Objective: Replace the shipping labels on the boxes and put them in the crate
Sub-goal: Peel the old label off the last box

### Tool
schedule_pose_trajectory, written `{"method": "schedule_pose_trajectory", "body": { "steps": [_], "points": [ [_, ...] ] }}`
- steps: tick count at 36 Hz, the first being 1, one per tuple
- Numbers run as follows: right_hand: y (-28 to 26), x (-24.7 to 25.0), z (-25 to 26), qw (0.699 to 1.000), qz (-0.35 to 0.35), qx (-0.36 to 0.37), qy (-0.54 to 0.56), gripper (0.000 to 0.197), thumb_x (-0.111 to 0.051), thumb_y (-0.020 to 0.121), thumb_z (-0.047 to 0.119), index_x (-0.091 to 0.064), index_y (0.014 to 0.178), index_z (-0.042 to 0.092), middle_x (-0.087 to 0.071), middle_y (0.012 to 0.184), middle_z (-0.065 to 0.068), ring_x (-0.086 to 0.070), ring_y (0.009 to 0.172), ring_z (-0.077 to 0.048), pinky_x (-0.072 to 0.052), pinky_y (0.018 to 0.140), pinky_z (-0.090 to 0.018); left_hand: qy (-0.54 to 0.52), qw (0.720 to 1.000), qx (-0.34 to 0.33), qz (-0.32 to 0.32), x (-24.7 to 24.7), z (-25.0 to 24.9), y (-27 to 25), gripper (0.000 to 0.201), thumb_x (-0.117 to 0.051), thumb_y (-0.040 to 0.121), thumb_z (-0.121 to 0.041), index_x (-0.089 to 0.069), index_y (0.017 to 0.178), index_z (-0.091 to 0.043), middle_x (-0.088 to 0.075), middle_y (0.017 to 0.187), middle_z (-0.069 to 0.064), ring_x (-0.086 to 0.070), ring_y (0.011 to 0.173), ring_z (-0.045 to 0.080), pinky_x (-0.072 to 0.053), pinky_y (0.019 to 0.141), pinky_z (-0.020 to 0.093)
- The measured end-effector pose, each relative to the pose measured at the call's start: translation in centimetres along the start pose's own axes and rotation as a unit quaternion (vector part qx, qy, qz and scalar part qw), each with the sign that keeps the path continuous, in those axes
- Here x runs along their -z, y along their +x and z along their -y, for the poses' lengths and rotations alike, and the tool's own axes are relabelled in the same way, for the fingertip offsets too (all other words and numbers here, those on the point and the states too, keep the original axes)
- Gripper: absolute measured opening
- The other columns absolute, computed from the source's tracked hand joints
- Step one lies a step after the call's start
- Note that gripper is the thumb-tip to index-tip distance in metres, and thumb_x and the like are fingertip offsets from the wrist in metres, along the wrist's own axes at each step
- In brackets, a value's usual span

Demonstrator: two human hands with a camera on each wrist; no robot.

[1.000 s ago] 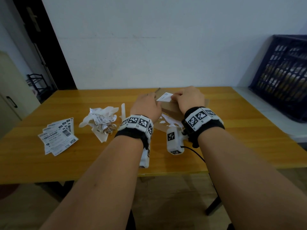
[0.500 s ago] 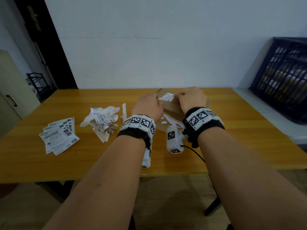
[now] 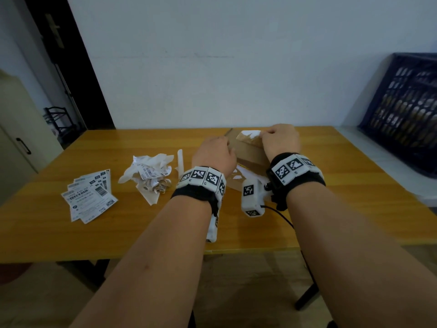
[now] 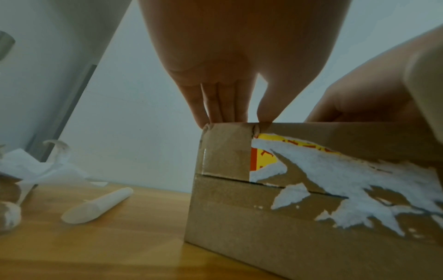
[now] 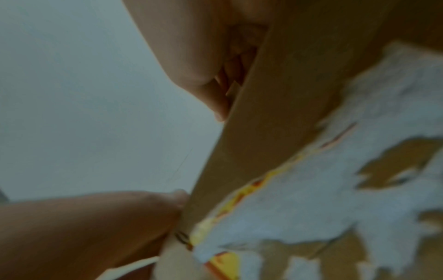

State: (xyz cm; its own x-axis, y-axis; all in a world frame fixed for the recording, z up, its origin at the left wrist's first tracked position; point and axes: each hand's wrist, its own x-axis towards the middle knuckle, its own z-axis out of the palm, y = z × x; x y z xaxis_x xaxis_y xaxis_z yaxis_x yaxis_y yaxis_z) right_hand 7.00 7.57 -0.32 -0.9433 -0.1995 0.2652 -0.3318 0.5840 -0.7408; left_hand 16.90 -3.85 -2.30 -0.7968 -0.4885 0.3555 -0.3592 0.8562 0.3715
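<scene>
A brown cardboard box [image 3: 250,152] lies on the wooden table [image 3: 118,233], right of the middle. My left hand [image 3: 212,152] holds its top left corner, fingers and thumb down on the edge [image 4: 230,106]. At the box's top, my right hand [image 3: 279,140] pinches a white strip of old label [image 3: 250,134] that is partly lifted off. Ragged white and yellow label residue [image 4: 347,170] covers the near side of the box [image 4: 287,208]. The right wrist view is blurred but shows my right hand's fingertips [image 5: 215,85] closed at the box's edge [image 5: 275,113].
A dark blue crate [image 3: 402,110] leans on a white ledge at the far right. Fresh shipping labels [image 3: 89,195] are fanned out at the table's left. A crumpled heap of torn labels [image 3: 149,174] and a rolled paper strip [image 3: 180,159] lie left of my hands.
My right hand has drawn the white label strip to the right and away from the left hand, lifting more of it off the box. The left hand stays on the box.
</scene>
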Motion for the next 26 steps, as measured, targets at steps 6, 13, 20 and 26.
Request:
{"method": "schedule_pose_trajectory", "body": {
  "steps": [6,13,20,26],
  "points": [
    [-0.4,-0.1,0.4,0.998,0.057,0.026,0.016,0.023,-0.042,0.092,0.015,-0.060,0.078,0.017,-0.058,0.077,0.000,-0.052,0.070,-0.020,-0.042,0.059,-0.026,0.015,1.000,-0.005,0.003,-0.1,0.0,0.2,0.029,-0.045,0.094,-0.029,-0.067,0.084,-0.012,-0.061,0.091,0.005,-0.057,0.080,0.022,-0.039,0.063,0.030],
    [-0.5,0.3,0.9,0.991,0.122,0.050,0.015,0.028,-0.059,0.086,0.043,-0.068,0.085,0.016,-0.066,0.085,-0.003,-0.059,0.077,-0.019,-0.046,0.066,-0.030,0.008,1.000,-0.003,0.003,0.9,-0.4,-0.1,0.028,-0.047,0.086,-0.010,-0.074,0.082,-0.015,-0.068,0.085,0.006,-0.063,0.080,0.026,-0.045,0.062,0.030],
    [-0.6,0.4,0.2,0.984,0.138,0.097,-0.054,0.031,-0.061,0.089,0.043,-0.071,0.079,0.015,-0.065,0.072,-0.005,-0.056,0.068,-0.023,-0.039,0.055,-0.029,-0.007,1.000,0.010,0.022,2.2,-0.9,-0.2,0.021,-0.050,0.086,-0.016,-0.072,0.086,-0.015,-0.065,0.086,0.003,-0.059,0.081,0.024,-0.038,0.058,0.024],
    [-1.0,0.3,-0.3,0.985,0.108,0.101,-0.093,0.024,-0.055,0.092,0.039,-0.065,0.079,0.021,-0.060,0.072,0.002,-0.054,0.066,-0.018,-0.032,0.051,-0.026,-0.020,0.999,-0.004,0.036,1.7,-0.4,-0.2,0.031,-0.048,0.085,-0.014,-0.068,0.108,-0.018,-0.066,0.115,0.003,-0.059,0.105,0.024,-0.047,0.082,0.032]
  ]
}}
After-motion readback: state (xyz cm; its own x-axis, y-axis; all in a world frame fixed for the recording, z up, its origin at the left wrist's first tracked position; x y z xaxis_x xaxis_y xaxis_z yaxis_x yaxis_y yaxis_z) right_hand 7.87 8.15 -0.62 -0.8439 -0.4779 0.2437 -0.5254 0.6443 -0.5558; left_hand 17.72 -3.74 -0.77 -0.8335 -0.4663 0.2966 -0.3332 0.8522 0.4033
